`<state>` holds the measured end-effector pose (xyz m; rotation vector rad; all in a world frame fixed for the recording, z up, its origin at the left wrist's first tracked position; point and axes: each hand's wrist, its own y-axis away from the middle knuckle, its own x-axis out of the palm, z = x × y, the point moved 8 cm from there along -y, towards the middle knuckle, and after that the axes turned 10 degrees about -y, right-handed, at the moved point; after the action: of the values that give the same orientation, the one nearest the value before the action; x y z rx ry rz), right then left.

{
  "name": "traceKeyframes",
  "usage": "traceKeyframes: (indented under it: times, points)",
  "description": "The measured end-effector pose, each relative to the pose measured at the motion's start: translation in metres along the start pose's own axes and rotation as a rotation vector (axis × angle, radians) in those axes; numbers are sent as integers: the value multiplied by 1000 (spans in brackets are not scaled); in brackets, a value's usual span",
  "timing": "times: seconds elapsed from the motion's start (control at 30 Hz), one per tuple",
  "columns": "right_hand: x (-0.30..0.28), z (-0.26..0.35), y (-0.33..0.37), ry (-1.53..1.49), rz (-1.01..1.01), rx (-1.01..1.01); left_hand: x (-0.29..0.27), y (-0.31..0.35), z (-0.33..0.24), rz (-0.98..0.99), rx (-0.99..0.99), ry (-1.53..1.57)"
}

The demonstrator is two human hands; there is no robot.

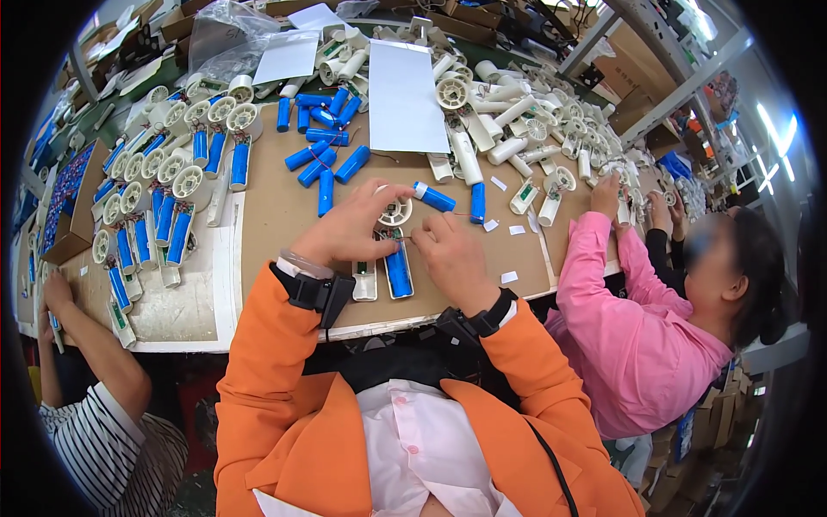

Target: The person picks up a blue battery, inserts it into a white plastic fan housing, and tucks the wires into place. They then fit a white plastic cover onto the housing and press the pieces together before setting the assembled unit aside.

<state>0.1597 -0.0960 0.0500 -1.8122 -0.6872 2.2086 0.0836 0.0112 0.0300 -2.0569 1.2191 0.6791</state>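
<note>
At the near edge of the tabletop [267,258], right in front of you, a white housing [385,290] lies with its open handle toward you, a blue cylinder [398,271] set in it and its round, spoked head [396,213] at the far end. Your left hand [369,226] curves over that head from the left, index finger and thumb set apart around it, so its grip is on the housing. Your right hand [452,254] comes in from the other side, its grip narrow, fingertips bunched beside a thin reddish wire [404,239] near the top of the cylinder; whether they pinch the wire, you cannot tell from this view. Just left of the handle, touching or nearly so, is a second white shell [365,286]. Beyond your hands are loose blue cylinders [317,136], a large white sheet [405,99] and a heap of white housings [517,108]; small white labels [509,277] lie to your right. Fitted housings [191,183] stand in rows to your left. A person in pink [616,302] works at your right, another in stripes [108,439] at your left.
</note>
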Motion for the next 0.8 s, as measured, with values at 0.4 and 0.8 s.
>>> traceKeyframes:
  times: [0.4, 0.8]
  points:
    - [21, -40, -5, -838, 99, 487, -1, 2, -2, 3, 26, -68]
    - [40, -55, 2, -939, 39, 373, 2, 1, 0, 32, 5, -37]
